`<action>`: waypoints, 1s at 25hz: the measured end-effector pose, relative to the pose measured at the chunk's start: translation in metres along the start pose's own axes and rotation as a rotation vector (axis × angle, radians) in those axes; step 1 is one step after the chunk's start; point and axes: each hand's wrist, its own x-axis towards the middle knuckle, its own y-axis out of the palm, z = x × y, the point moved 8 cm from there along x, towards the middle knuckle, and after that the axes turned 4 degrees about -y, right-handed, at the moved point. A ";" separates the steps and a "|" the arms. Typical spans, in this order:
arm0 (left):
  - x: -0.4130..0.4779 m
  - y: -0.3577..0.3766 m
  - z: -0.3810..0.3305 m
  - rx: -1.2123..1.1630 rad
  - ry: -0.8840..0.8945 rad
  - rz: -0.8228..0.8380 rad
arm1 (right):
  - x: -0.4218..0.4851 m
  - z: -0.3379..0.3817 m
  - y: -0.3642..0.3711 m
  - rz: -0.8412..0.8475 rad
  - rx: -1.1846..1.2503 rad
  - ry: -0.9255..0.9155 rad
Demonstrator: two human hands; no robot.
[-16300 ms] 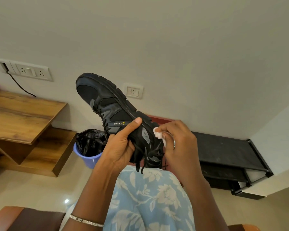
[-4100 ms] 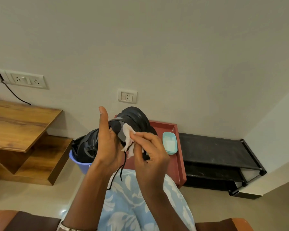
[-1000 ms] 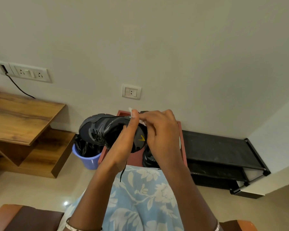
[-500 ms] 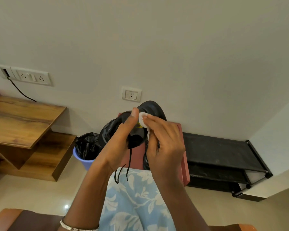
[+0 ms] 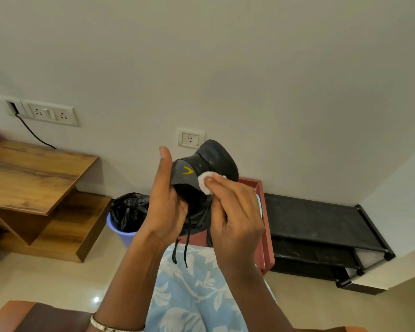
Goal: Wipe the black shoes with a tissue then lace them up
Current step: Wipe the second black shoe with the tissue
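Right now the black shoe [image 5: 213,161] is up in front of me, above my lap and in front of the wall, w/ the sole turned up and to the right and a yellow logo showing on the grey side panel. My left hand [image 5: 165,207] holds it from the left: palm against the shoe, thumb straight up beside it, the other fingers hidden behind the shoe, so I can't tell exactly how they lie. My right hand [image 5: 235,212] pinches a small white tissue [image 5: 205,185] w/ curled fingers and presses it on the shoe just right of the logo. The laces [image 5: 187,245] aren't tied; 2 ends hang loose btw my wrists, over my blue floral clothes [image 5: 189,295]. A silver bracelet [image 5: 115,327] sits on my left wrist. Behind my hands a red tray [image 5: 266,236] is partly covered. Left of it stands a blue bin [image 5: 122,232] w/ a black bag, then a wooden desk [image 5: 34,173]. A low black rack [image 5: 321,221] runs along the wall on the right. A wall socket [image 5: 191,139] is just above the shoe.
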 end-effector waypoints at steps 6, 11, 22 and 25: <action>0.001 0.001 0.003 -0.109 0.024 0.008 | 0.005 0.001 0.005 -0.017 0.002 -0.016; 0.005 -0.011 0.005 -0.078 0.016 -0.097 | -0.029 -0.015 0.008 -0.023 0.020 0.110; -0.001 -0.001 0.012 -0.112 0.023 -0.024 | 0.009 -0.002 0.012 0.047 0.014 0.175; 0.000 -0.008 0.014 -0.093 0.021 -0.083 | -0.005 -0.006 0.008 0.028 0.019 0.210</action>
